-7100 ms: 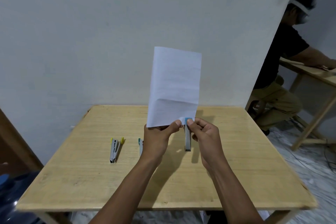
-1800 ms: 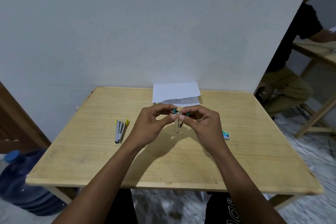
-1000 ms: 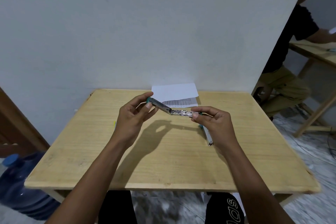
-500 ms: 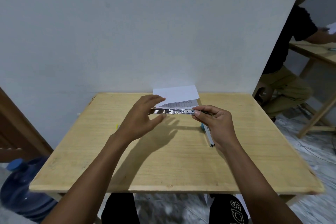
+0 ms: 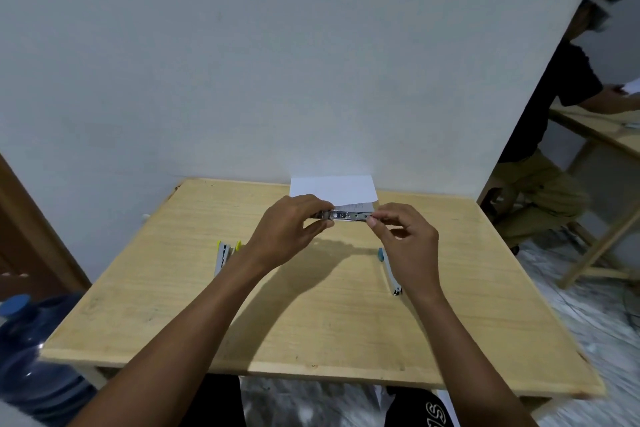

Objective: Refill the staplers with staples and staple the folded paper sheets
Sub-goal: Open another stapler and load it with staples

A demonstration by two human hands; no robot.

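Staplers: three in view. Yellow-tipped stapler [image 5: 223,255] lies on the surface [image 5: 311,322] at left, with no hand on it. Left hand [image 5: 287,236]: grip curled round one end of the opened stapler [image 5: 349,216], which is held level above the surface, in front of the folded paper [image 5: 334,189]. Right hand [image 5: 408,246]: grip pinches the other end between thumb and fingertip. The unit is slim, bright metal. Judged light, rigid, hinged and slippery, so best held at its ends. Blue-tipped stapler [image 5: 389,270] lies beside the right hand.

Shiny, seemingly metal stapler [image 5: 349,215]; matt wooden table [image 5: 311,322]
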